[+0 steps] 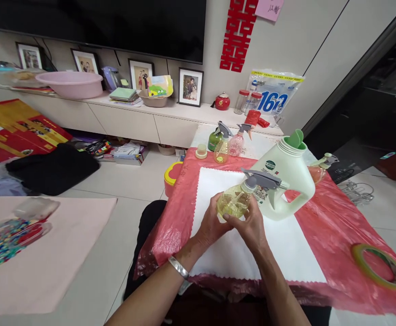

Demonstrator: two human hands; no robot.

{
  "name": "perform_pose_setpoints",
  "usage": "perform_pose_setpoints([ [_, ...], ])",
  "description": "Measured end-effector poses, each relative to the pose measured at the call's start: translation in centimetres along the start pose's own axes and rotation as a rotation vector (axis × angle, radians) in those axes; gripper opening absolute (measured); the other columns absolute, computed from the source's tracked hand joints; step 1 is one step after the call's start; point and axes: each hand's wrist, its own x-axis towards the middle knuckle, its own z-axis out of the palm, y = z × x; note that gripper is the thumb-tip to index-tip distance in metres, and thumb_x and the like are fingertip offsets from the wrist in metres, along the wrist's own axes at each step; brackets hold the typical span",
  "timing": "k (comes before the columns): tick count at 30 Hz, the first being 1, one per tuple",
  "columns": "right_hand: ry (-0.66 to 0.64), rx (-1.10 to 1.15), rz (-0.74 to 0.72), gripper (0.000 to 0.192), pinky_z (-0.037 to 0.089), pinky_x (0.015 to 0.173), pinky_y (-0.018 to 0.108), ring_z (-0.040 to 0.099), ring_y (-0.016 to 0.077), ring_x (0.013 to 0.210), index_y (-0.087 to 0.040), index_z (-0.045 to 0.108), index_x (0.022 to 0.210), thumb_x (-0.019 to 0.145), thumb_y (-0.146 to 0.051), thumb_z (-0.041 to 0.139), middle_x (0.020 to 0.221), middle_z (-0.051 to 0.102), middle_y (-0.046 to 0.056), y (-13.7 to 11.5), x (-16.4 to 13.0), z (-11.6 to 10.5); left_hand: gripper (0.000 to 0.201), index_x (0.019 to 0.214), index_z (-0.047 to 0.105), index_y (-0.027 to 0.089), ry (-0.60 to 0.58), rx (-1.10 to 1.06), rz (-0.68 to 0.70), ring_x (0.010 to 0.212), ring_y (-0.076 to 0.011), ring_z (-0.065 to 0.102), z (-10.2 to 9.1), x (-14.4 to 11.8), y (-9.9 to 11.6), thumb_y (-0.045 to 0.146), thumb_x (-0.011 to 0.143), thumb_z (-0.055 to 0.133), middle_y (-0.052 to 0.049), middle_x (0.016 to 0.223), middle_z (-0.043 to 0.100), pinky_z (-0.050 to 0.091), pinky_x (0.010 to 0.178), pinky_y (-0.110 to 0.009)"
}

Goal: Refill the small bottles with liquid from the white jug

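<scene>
Both of my hands are wrapped round a clear yellow spray bottle (233,202) with a grey trigger head, tilted to the right above a white cloth (225,253). My left hand (214,219) grips its lower left side, a silver bangle on the wrist. My right hand (252,224) holds the near right side, thumb across the base. Just beyond stands a large pale green jug (286,167), its neck uncapped with a green piece (297,138) in it. A green spray bottle (214,140), a yellowish one (221,151) and a pink one (236,144) stand at the back.
A pale round cap (201,151) sits by the table's back left corner. Another spray bottle (320,167) is behind the jug. A tape roll (381,266) lies on the red plastic cover (333,226) at right. Coloured beads (4,244) lie on a pink surface at left.
</scene>
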Motion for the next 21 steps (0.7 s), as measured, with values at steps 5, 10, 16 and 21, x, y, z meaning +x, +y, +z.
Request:
perform_pose_setpoints([
  [5,-0.111,0.011,-0.020,0.074,0.047,0.111,0.048,0.051,0.0306,0.133,-0.025,0.054,0.132,0.067,-0.034,0.088,0.145,0.052,0.009,-0.1,-0.2,-1.5,0.085,0.135,0.047,0.018,-0.067,-0.037,-0.001,0.116,-0.0323,0.069,-0.4,0.1,0.6,0.037,0.064,0.089,-0.014,0.128,0.068,0.060,0.099,-0.047],
  [10,-0.251,0.051,-0.016,0.076,0.049,0.110,0.047,0.054,0.0289,0.129,-0.028,0.053,0.136,0.069,-0.034,0.088,0.139,0.056,0.008,-1.0,-0.2,-3.7,0.094,0.143,0.046,0.019,-0.237,-0.131,-0.047,0.120,-0.0334,0.068,-0.7,-0.1,0.8,0.039,0.063,0.092,-0.014,0.135,0.067,0.059,0.100,-0.047],
  [16,-0.135,-0.027,-0.012,0.085,0.051,0.108,0.049,0.056,0.0311,0.127,-0.029,0.050,0.142,0.067,-0.034,0.091,0.131,0.061,0.009,-0.6,-2.1,-4.0,0.093,0.148,0.044,0.024,-0.350,-0.057,-0.005,0.136,-0.0375,0.057,-0.9,-0.4,0.5,0.044,0.070,0.089,-0.016,0.150,0.056,0.048,0.114,-0.055],
  [21,0.024,-0.070,-0.029,0.094,0.054,0.104,0.053,0.061,0.0328,0.122,-0.030,0.045,0.147,0.066,-0.039,0.092,0.133,0.061,0.011,-3.2,-5.0,-6.3,0.086,0.147,0.045,0.026,-0.393,0.030,0.011,0.123,-0.0343,0.066,-1.0,-0.3,-0.5,0.043,0.073,0.085,-0.017,0.151,0.053,0.054,0.105,-0.057],
])
